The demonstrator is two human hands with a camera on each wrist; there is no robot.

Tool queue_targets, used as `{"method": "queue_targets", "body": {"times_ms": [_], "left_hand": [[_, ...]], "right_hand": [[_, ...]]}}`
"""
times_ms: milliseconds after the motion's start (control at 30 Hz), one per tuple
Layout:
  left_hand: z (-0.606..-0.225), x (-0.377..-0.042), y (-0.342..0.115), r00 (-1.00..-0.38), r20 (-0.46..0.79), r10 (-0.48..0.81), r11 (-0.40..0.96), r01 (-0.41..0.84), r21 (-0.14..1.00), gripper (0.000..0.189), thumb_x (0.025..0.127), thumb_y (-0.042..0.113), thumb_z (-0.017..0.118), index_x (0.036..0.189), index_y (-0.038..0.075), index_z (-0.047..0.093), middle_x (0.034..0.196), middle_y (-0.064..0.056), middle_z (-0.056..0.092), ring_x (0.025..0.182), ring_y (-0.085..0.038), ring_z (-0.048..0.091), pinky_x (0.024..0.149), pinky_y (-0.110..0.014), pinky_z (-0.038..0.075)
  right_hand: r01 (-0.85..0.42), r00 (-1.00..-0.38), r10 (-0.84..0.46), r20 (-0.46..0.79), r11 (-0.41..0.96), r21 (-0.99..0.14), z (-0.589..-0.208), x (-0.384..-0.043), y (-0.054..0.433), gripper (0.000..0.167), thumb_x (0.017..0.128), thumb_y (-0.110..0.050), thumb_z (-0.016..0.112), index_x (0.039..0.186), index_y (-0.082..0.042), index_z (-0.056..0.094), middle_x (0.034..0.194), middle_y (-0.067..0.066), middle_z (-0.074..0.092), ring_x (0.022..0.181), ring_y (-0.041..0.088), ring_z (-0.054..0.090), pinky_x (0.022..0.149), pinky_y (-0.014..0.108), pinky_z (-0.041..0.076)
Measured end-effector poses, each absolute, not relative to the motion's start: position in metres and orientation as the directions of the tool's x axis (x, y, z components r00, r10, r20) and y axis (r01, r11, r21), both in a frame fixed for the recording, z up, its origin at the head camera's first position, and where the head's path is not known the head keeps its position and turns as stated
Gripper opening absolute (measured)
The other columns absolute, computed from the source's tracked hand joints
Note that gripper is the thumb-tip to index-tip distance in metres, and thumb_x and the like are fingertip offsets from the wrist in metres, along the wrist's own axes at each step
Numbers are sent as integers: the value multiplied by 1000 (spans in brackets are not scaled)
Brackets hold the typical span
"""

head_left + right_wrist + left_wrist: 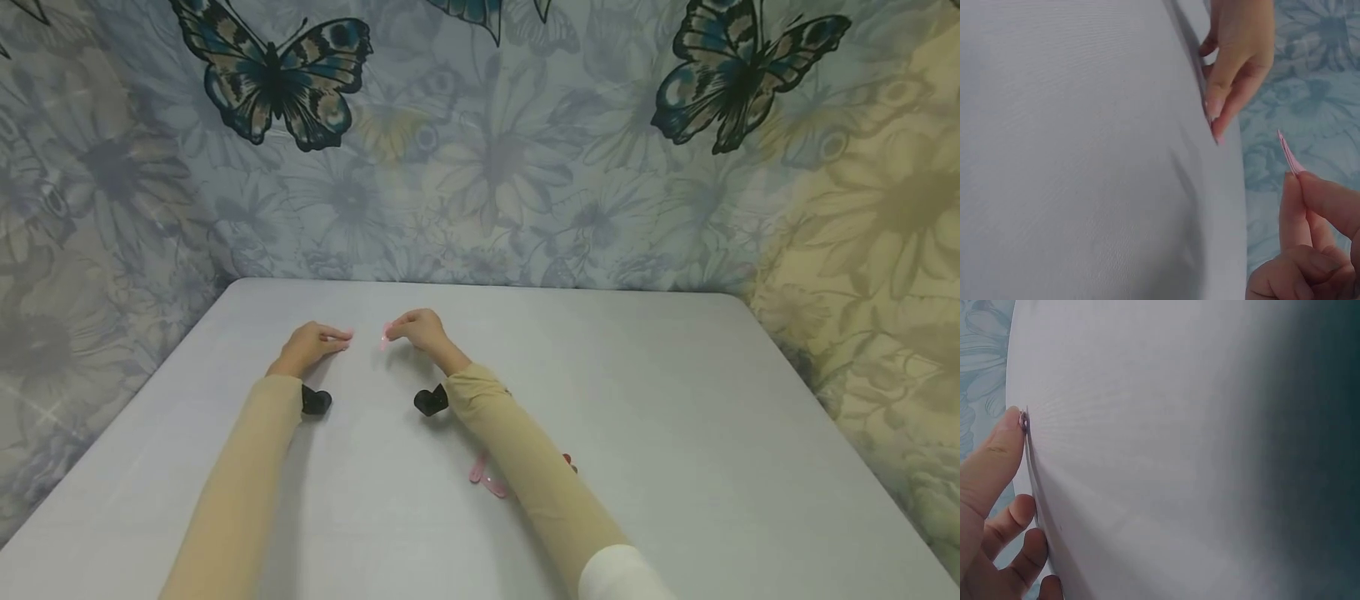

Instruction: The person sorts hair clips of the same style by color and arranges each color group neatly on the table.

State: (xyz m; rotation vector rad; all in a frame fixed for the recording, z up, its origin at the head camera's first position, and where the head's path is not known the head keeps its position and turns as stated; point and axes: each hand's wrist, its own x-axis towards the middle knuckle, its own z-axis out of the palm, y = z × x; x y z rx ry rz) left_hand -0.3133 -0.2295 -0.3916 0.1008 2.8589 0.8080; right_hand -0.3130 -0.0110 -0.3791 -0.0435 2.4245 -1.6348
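My right hand (422,329) is raised over the far part of the table and pinches a pink snap hair clip (1292,157) between thumb and forefinger, its narrow end pointing away from the fingertips. To its left, my left hand (309,346) is low at the tabletop. Its thumb and forefinger hold a small pink hair clip (1023,421), mostly covered by the fingertips and seen edge-on in the left wrist view. Nearer the body, two pink hair clips (493,486) lie on the table beside my right forearm.
Small red pieces (567,459) peek out past the right sleeve, partly hidden by it. The white table (675,400) reaches back to a patterned cloth backdrop (495,167) with butterflies. A black wrist camera (431,401) juts inward from each cuff.
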Motion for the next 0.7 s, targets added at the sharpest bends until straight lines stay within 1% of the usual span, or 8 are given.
{"method": "queue_targets", "body": {"times_ms": [233, 367, 433, 500, 533, 600, 667, 700], "left_hand": [[-391, -316, -232, -977, -166, 131, 845, 23, 534, 37, 97, 27, 60, 127, 6, 61, 142, -30, 46, 128, -47, 46, 108, -58, 37], [-389, -316, -232, -978, -161, 130, 843, 24, 538, 37, 97, 28, 60, 127, 6, 62, 140, -30, 47, 127, -47, 46, 107, -59, 37], [-389, -316, -232, -979, -159, 126, 843, 21, 538, 37, 98, 28, 60, 127, 6, 62, 140, -30, 47, 127, -46, 46, 107, -59, 37], [-389, -314, -233, -980, -156, 126, 841, 22, 541, 36, 98, 27, 60, 127, 6, 62, 140, -30, 47, 127, -46, 46, 107, -60, 37], [-389, -313, -233, -980, -154, 125, 840, 22, 542, 36, 98, 26, 60, 127, 6, 62, 140, -30, 47, 127, -46, 47, 107, -60, 37], [-390, -312, -233, -981, -145, 127, 840, 28, 541, 35, 97, 26, 60, 126, 5, 63, 140, -30, 48, 126, -46, 48, 105, -59, 39], [-390, -311, -232, -983, -131, 130, 841, 39, 540, 34, 97, 25, 61, 124, 5, 64, 139, -30, 50, 124, -45, 50, 104, -58, 40], [-390, -311, -232, -983, -126, 132, 841, 43, 540, 34, 97, 25, 61, 124, 5, 64, 138, -30, 50, 123, -45, 50, 103, -58, 41]], "right_hand": [[81, -982, -123, -141, 400, -913, -381, -316, -21, 20, 83, -15, 74, 97, -1, 75, 105, 11, 75, 69, 6, 44, 55, 17, 37], [91, -982, -115, -148, 399, -912, -388, -323, -28, 20, 80, -13, 76, 96, 0, 76, 100, 12, 76, 76, 9, 54, 63, 20, 45], [81, -986, -102, -133, 406, -910, -399, -331, -35, 19, 77, -14, 79, 90, -1, 77, 92, 10, 77, 77, 11, 57, 65, 22, 46], [42, -992, -96, -87, 402, -915, -429, -353, -43, 13, 72, -15, 81, 80, -5, 77, 79, 5, 76, 71, 12, 57, 62, 24, 46], [31, -992, -97, -76, 400, -916, -444, -364, -46, 13, 70, -16, 83, 78, -7, 78, 77, 3, 76, 71, 12, 58, 62, 25, 47], [6, -994, -95, -48, 402, -916, -474, -387, -54, 11, 69, -18, 84, 74, -11, 78, 75, -2, 75, 71, 11, 58, 61, 25, 47], [4, -992, -115, -53, 386, -922, -492, -402, -57, 12, 68, -19, 85, 75, -12, 78, 78, -2, 75, 73, 11, 60, 63, 25, 48], [20, -990, -120, -71, 385, -923, -490, -401, -58, 14, 68, -20, 86, 77, -12, 79, 82, -2, 76, 77, 12, 62, 67, 26, 50]]}}
